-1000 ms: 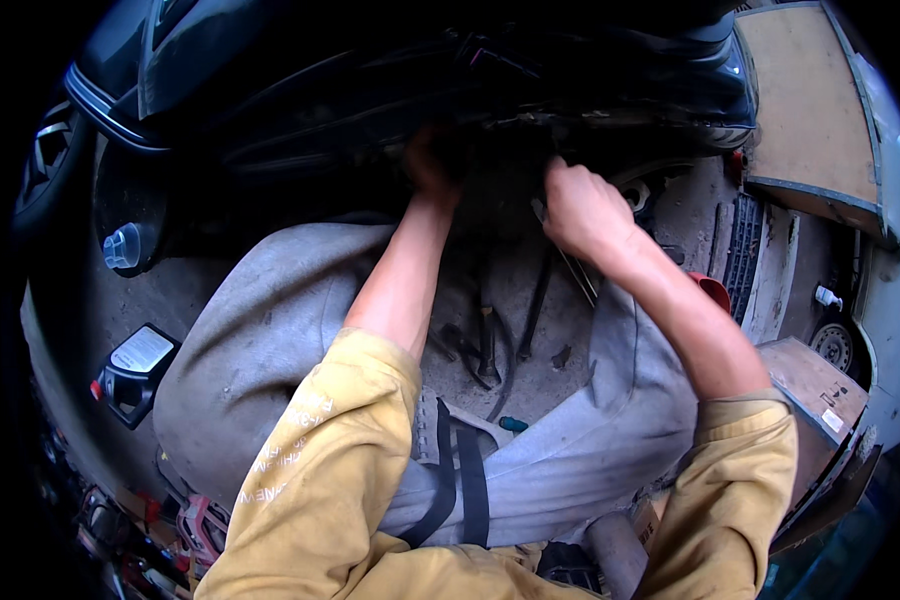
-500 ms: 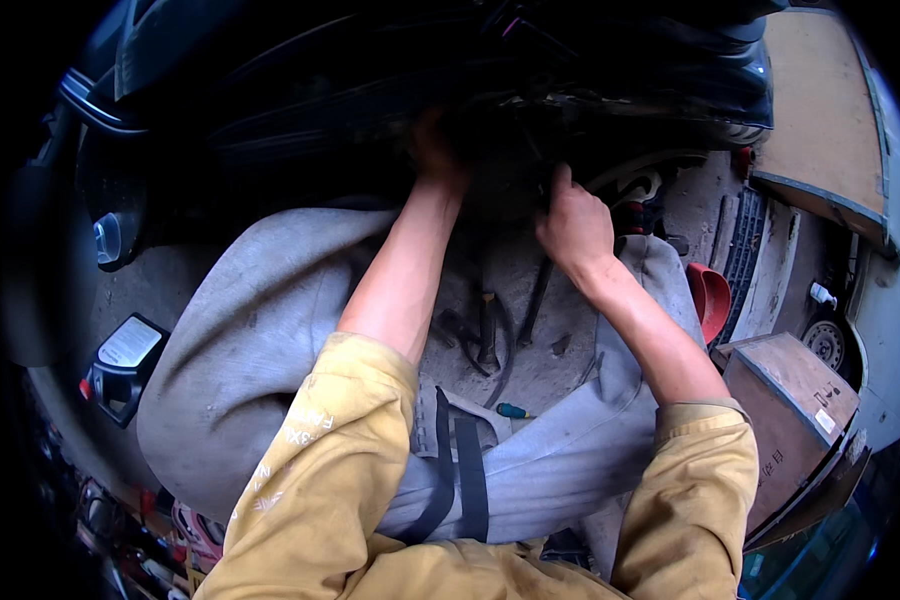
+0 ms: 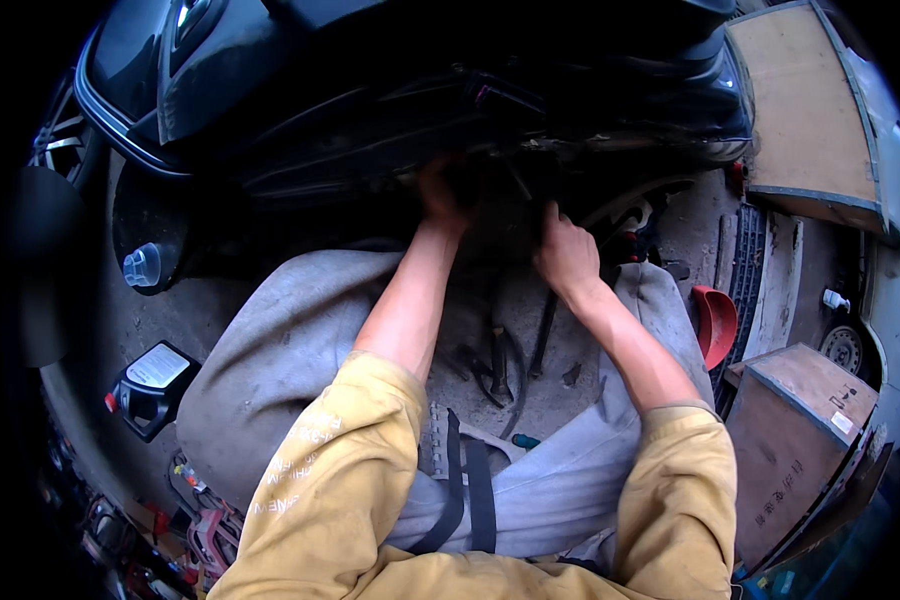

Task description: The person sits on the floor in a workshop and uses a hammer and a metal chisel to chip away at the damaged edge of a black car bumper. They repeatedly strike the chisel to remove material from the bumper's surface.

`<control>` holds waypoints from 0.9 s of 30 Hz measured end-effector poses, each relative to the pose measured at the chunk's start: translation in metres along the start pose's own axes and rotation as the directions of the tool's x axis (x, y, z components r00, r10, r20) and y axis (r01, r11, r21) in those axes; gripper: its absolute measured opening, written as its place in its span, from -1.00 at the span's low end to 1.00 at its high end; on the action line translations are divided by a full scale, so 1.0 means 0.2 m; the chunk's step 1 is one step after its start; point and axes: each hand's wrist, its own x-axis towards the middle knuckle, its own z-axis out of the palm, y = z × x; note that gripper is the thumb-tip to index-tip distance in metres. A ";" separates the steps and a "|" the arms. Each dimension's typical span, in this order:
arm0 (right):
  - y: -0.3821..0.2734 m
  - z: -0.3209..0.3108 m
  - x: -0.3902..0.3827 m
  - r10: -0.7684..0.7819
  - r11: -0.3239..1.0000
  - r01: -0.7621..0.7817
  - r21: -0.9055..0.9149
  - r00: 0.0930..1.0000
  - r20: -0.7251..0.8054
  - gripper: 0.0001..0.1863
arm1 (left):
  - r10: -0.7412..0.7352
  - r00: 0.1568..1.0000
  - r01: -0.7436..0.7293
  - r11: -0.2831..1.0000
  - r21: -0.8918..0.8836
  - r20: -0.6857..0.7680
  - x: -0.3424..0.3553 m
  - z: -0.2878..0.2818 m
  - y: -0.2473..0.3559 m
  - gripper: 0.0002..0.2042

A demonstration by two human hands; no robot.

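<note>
**A:** ok what are the hands doing here? it's looking super dark under there lol

**B:** The right hand (image 3: 567,250) is curling into a fist shape, looks like it's gripping the dark end of a thin tool (image 3: 519,180). The pale shaft is poking up and left from the fist, with its tip getting lost in shadow by the lower edge of the car (image 3: 390,120). The left hand (image 3: 445,190) is sitting in that same shadow, close to the edge. Its fingers aren't showing, so I can't tell how open it is or if it's holding anything.

**A:** how's that tool handling, you think?

**B:** Guessing here: light, stiff, hard to break. That narrow shaft is giving you little to hang onto, so I'd be taking it by the fat dark end, whole fist round it. Could be slippery if there's grease. The car panel is looking smooth and rigid, way too heavy to shift, so flat fingers along the lower edge, and I'd be watching for sharp bits.

**A:** and around that?

**B:** Between the grey trousers (image 3: 280,340), a dark-handled tool (image 3: 499,365) is lying on the floor (image 3: 585,345), with a dark bar (image 3: 543,335) just to its right. Farther out, a black jug (image 3: 153,385) is standing on the left and a wooden box (image 3: 800,450) is sitting on the right.
</note>
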 end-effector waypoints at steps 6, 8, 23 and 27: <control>-0.21 -0.54 0.11 0.003 0.995 0.033 -0.097 0.940 0.342 -0.79 | -0.128 0.965 0.152 0.985 -0.087 0.230 0.06 -0.09 -0.04 -0.77; -0.34 -0.71 0.19 0.067 0.988 0.015 -0.156 0.859 0.507 -0.79 | -0.038 0.994 0.038 0.999 -0.003 -0.105 0.04 -0.08 -0.05 -0.74; -0.15 -0.24 -0.17 0.179 0.926 -0.173 0.335 0.984 0.014 -0.54 | -0.077 0.997 0.077 0.997 -0.011 0.001 -0.03 -0.03 0.04 -0.74; -0.01 -0.21 -0.16 -0.031 0.931 0.023 0.365 0.999 0.014 -0.56 | -0.078 0.995 0.082 0.994 0.069 -0.059 -0.02 0.00 0.08 -0.75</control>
